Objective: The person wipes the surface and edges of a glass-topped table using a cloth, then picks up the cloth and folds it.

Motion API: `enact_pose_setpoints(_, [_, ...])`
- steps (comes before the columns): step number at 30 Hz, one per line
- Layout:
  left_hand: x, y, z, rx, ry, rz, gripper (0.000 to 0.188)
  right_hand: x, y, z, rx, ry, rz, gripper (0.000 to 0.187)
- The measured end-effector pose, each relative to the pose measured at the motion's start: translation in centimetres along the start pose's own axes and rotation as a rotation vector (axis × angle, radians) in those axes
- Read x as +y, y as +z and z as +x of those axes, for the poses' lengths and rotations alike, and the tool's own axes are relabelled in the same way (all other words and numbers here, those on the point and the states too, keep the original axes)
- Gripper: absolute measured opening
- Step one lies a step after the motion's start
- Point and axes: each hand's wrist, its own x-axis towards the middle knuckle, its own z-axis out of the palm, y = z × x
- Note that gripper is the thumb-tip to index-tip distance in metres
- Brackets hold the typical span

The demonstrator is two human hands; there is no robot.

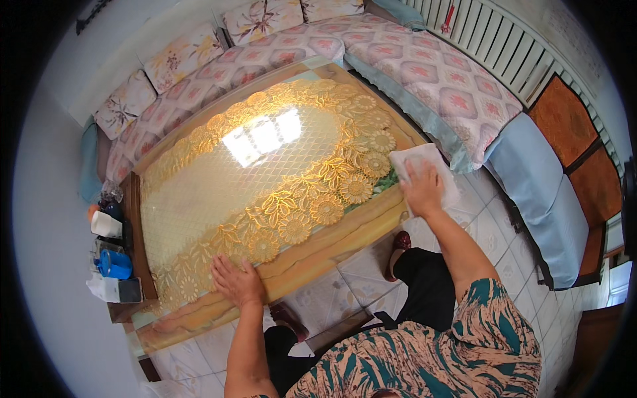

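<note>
A low table is covered by a gold lace-patterned tablecloth point(232, 179) with sunflower shapes along its border. My left hand point(239, 280) lies on the cloth's near edge at the left, fingers stretched out and nothing in them. At the table's right corner, my right hand point(423, 188) presses down on a white cloth point(446, 174) and holds it there. Part of that cloth sticks out past the table's edge. Between my hands runs the table's tan, marble-like front edge point(318, 265).
A wooden stand point(136, 232) at the table's left end carries a blue container point(115, 264), a white cup point(106, 224) and tissues point(103, 289). Sofas with a pink patterned cover point(424, 73) line the back and right. A blue-covered seat point(541, 192) stands at the right, above floor tiles point(318, 296).
</note>
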Motion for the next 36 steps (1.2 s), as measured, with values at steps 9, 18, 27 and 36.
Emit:
enact_pose_setpoints(9, [0.2, -0.9, 0.2, -0.026, 0.003, 0.02, 0.061, -19.6, -1.9, -9.9, -0.109, -0.746, 0.537, 0.069])
enact_pose_setpoints(18, [0.1, -1.0, 0.1, -0.063, 0.005, -0.008, 0.061, -27.1, -0.3, -2.4, -0.205, -0.814, 0.485, 0.065])
enact_pose_setpoints(27, [-0.1, -1.0, 0.0, -0.05, 0.032, -0.005, 0.061, -16.0, 2.0, 11.6, -0.18, -0.364, 0.219, 0.061])
enact_pose_setpoints(36, [-0.2, -1.0, -0.2, -0.037, 0.031, 0.007, 0.062, 0.4, 2.3, 10.3, 0.089, -0.048, 0.029, 0.059])
